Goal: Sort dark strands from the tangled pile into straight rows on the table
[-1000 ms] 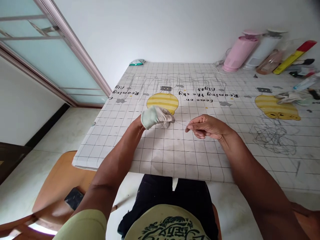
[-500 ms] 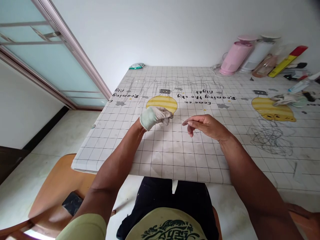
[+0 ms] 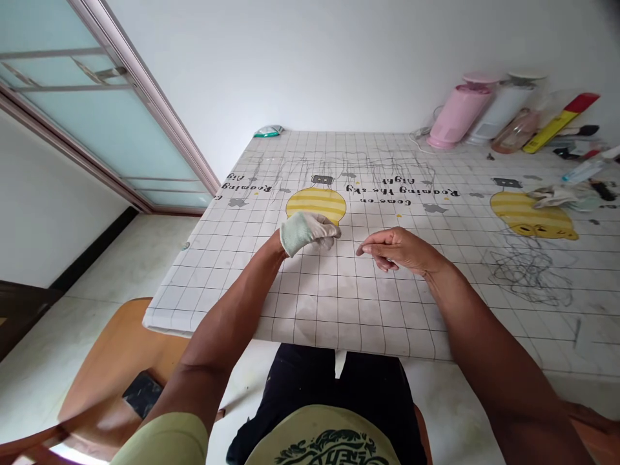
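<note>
My left hand (image 3: 312,232) wears a white glove with a pale green cuff. Its thumb and fingers are pinched together over the front half of the table; whatever lies between them is too thin to make out. To the right, a short gap away, my bare right hand (image 3: 400,250) also has thumb and forefinger pressed together, its other fingers curled under. Any strand in that pinch cannot be made out. A loose tangle of thin dark wire-like strands (image 3: 530,274) lies right of my right hand. More long, thin strands (image 3: 290,161) spread across the back of the table.
The table has a white checked cloth (image 3: 217,284) with balloon prints. At the back right stand a pink cylinder (image 3: 460,113), a white cylinder (image 3: 504,113), a bottle (image 3: 516,132) and a yellow-red box (image 3: 562,123). Another glove (image 3: 562,195) lies at right. A chair (image 3: 111,355) stands left.
Both hands have come slightly lower in the picture, and the fingers of my right hand have closed further into a pinch. The whole view has shifted a little.
</note>
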`<state>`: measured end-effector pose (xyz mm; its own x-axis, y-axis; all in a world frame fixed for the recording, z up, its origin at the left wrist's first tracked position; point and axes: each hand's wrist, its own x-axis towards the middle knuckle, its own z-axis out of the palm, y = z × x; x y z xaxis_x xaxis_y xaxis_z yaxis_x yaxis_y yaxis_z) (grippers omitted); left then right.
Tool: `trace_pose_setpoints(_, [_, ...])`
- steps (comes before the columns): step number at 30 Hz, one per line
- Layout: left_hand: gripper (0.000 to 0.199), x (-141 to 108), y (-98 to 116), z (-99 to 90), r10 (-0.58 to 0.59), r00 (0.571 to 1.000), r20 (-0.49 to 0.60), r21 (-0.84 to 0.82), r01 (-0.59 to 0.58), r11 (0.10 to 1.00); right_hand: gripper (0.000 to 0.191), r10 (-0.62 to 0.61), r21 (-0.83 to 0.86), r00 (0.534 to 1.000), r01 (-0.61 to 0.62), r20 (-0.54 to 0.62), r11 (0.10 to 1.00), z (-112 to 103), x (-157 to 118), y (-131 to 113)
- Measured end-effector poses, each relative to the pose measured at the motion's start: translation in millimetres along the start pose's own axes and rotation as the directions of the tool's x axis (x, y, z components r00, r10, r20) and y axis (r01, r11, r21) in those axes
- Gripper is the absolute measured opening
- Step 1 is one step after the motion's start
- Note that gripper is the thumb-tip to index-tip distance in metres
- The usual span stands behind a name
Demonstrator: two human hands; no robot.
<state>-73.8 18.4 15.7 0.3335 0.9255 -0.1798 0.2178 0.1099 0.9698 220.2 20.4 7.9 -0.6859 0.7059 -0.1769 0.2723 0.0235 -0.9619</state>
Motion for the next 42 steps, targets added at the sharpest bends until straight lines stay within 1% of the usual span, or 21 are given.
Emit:
trace_pose_setpoints(2, [0.044,0.6,0.9,1.3,0.005,1.0,0.001,-0.109,-0.005,0.994,0.038,-0.05,0.025,0.995,0.052,-0.081,0.998,0.8,0.6,-0.9])
trace_pose_setpoints(4, [0.053,0.6,2.5,1.7,0.034,0.999,0.023,-0.214,-0.028,0.977,0.039,-0.086,0.064,0.985,0.096,-0.152,0.993,2.3,2.1,-0.7])
trace_pose_setpoints(5, [0.055,0.6,2.9,1.4,0.053,0.998,0.036,-0.251,-0.042,0.967,0.039,-0.098,0.083,0.978,0.115,-0.183,0.99,3.0,2.9,-0.2])
trace_pose_setpoints(7, [0.053,1.0,2.3,0.0,0.078,0.995,0.066,-0.278,-0.057,0.959,0.04,-0.117,0.117,0.968,0.146,-0.222,0.982,3.4,4.1,1.3])
trace_pose_setpoints(10, [0.043,3.1,-2.3,-3.8,0.062,0.996,0.065,-0.22,-0.046,0.974,0.04,-0.127,0.12,0.97,0.154,-0.208,0.981,1.9,3.6,1.9])
trace_pose_setpoints(13, [0.04,5.4,-8.1,-6.6,0.031,0.998,0.055,-0.14,-0.023,0.99,0.041,-0.137,0.051,0.98,0.146,-0.146,0.988,0.7,0.7,-1.5])
trace_pose_setpoints(16, [0.039,5.0,-9.7,-3.3,0.014,0.996,0.09,-0.097,-0.006,0.995,0.043,-0.174,-0.009,0.975,0.175,-0.14,0.985,4.8,-0.1,-6.6])
trace_pose_setpoints(19, [0.039,2.1,-6.0,5.9,-0.012,0.991,0.132,-0.073,0.022,0.997,0.046,-0.198,-0.017,0.965,0.198,-0.17,0.98,14.6,4.7,-8.7])
trace_pose_setpoints(22, [0.039,-0.1,-2.7,13.9,-0.044,0.988,0.15,-0.069,0.055,0.996,0.047,-0.208,-0.021,0.95,0.209,-0.234,0.978,24.8,13.3,-5.7])
trace_pose_setpoints(25, [0.038,-0.2,-3.3,14.9,-0.063,0.983,0.173,-0.125,0.085,0.988,0.044,-0.227,-0.04,0.912,0.227,-0.341,0.973,30.3,19.5,-0.8])
trace_pose_setpoints(28, [0.037,-1.1,-2.9,12.6,-0.081,0.976,0.201,-0.176,0.117,0.977,0.042,-0.246,-0.067,0.871,0.241,-0.425,0.968,32.1,19.4,1.1])
trace_pose_setpoints(31, [0.04,-3.7,0.7,13.3,-0.101,0.969,0.228,-0.187,0.145,0.972,0.041,-0.29,-0.128,0.843,0.26,-0.454,0.957,34.8,16.0,-0.9])
trace_pose_setpoints(34, [0.045,-4.3,2.9,15.3,-0.109,0.964,0.244,-0.178,0.155,0.972,0.04,-0.322,-0.178,0.832,0.27,-0.451,0.946,37.9,14.1,-3.7])
trace_pose_setpoints(37, [0.053,-1.1,1.1,13.1,-0.102,0.97,0.223,-0.164,0.14,0.976,0.041,-0.295,-0.128,0.83,0.266,-0.474,0.955,36.5,15.3,-4.7])
trace_pose_setpoints(38, [0.059,0.2,0.1,11.6,-0.098,0.976,0.193,-0.168,0.131,0.977,0.041,-0.286,-0.101,0.816,0.274,-0.503,0.957,34.4,16.0,-4.6])
trace_pose_setpoints(39, [0.064,1.3,-0.8,10.3,-0.092,0.985,0.144,-0.175,0.116,0.978,0.041,-0.284,-0.081,0.79,0.288,-0.544,0.954,31.6,16.6,-4.5])
trace_pose_setpoints(40, [0.069,2.1,-1.6,9.6,-0.086,0.993,0.083,-0.181,0.099,0.979,0.04,-0.286,-0.073,0.752,0.304,-0.594,0.95,28.4,17.0,-4.3])
trace_pose_setpoints(42, [0.075,2.5,-2.3,12.4,-0.085,0.996,-0.038,-0.172,0.077,0.982,0.04,-0.294,-0.093,0.657,0.323,-0.694,0.942,22.0,16.5,-4.3])
